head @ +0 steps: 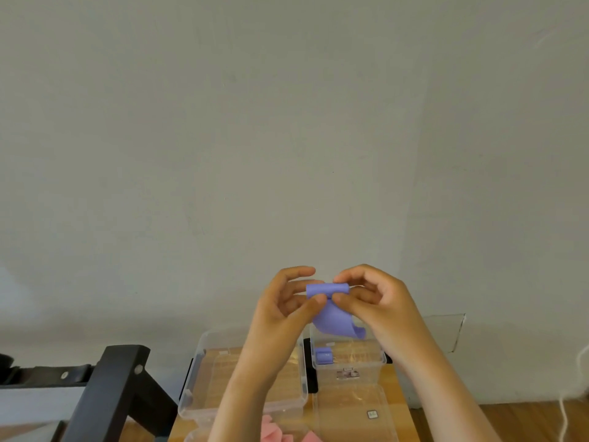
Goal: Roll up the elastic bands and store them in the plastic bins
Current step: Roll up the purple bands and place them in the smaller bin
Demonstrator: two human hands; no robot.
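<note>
Pink bands run off the bottom edge (bin label too small to read).

The single head-worn camera is looking forward more than down, from close behind the left hand and right hand; the pale wall is filling most of the view, with the wooden table crowding the bottom edge.

A black angled metal frame stands below and left of the left hand; a thin white cord hangs well right of the right hand; a plain grey wall rises behind both.
</note>
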